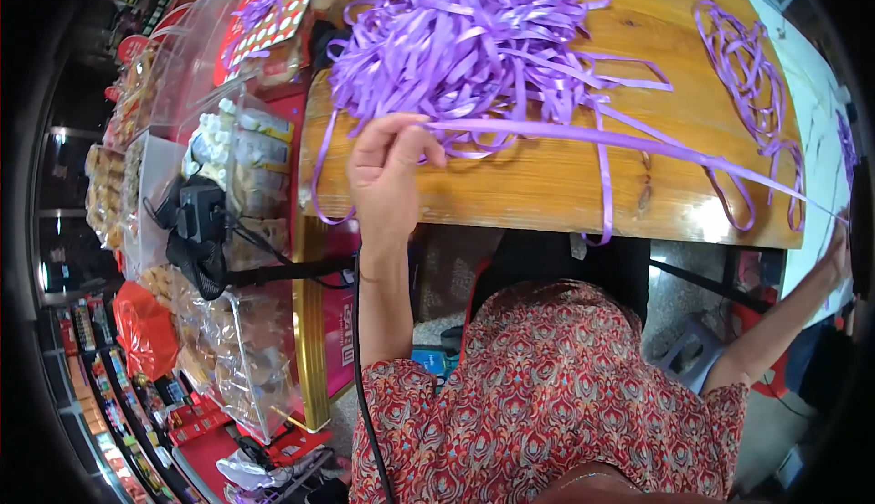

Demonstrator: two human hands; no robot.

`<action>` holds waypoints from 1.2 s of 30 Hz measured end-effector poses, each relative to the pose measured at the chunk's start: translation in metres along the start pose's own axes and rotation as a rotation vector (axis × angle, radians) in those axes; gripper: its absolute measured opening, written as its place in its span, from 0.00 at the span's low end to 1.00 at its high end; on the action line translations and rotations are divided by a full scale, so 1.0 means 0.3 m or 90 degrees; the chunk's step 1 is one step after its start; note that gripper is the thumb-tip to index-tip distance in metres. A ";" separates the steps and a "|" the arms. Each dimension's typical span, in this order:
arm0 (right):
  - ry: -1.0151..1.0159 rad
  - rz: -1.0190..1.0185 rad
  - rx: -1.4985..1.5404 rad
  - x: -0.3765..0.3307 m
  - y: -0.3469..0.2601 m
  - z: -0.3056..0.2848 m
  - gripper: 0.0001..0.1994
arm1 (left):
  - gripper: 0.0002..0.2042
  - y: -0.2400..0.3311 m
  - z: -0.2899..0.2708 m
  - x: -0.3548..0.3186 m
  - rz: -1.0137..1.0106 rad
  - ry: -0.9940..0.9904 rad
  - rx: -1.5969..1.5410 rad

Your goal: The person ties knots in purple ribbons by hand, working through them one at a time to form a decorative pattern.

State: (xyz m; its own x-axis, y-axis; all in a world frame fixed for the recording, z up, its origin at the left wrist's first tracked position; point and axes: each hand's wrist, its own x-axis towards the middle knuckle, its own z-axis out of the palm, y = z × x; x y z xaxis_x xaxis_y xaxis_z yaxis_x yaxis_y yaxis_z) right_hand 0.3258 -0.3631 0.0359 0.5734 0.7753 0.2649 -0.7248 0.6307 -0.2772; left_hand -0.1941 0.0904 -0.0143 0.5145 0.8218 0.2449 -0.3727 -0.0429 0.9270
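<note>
A large tangled heap of shiny purple ribbon (465, 44) lies on the wooden table. At the near left side of the heap, my left hand (392, 162) pinches a purple ribbon (583, 135) between thumb and fingers. That strand runs nearly straight across the table to the far right. There my right hand (837, 253) has hold of it beside the picture's dark rim, its fingers partly hidden. Loose ribbon loops hang over the table's front edge between my hands.
A smaller ribbon bundle (747, 76) rests on the wooden table's (538, 194) right end, beside a white marbled surface (811, 94). Clear bins (241, 149) of packaged food stand close on the left, with a black strapped device (200, 212) in front. A grey stool (690, 355) is below right.
</note>
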 end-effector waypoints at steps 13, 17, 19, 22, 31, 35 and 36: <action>0.182 -0.272 -0.661 0.082 0.468 0.030 0.18 | 0.15 0.004 0.119 0.087 -0.081 0.037 -0.435; 0.199 -0.301 -0.831 0.145 0.924 0.220 0.18 | 0.15 0.023 0.220 0.043 -0.084 0.009 -0.236; 0.079 -0.210 -0.935 0.134 1.028 0.235 0.15 | 0.12 -0.002 0.250 0.026 -0.093 -0.040 -0.272; -0.075 -0.127 -0.850 0.137 1.157 0.301 0.12 | 0.07 -0.015 0.309 0.003 -0.107 -0.048 -0.262; -0.155 -0.127 -0.785 0.134 1.269 0.325 0.12 | 0.07 -0.018 0.358 -0.039 -0.013 -0.098 -0.079; -0.196 -0.141 -0.798 0.139 1.259 0.313 0.11 | 0.08 -0.014 0.373 -0.042 0.125 -0.136 0.164; -0.247 -0.180 -0.822 0.144 1.256 0.305 0.11 | 0.08 -0.020 0.380 -0.043 0.123 -0.140 0.161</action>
State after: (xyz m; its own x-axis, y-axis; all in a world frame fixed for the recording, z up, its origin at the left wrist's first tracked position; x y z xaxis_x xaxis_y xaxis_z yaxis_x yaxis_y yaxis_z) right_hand 0.0425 -0.0951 0.0275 0.3438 0.6927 0.6340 0.3850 0.5118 -0.7680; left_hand -0.1104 0.0152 0.0093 0.6165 0.6452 0.4513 -0.2909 -0.3460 0.8920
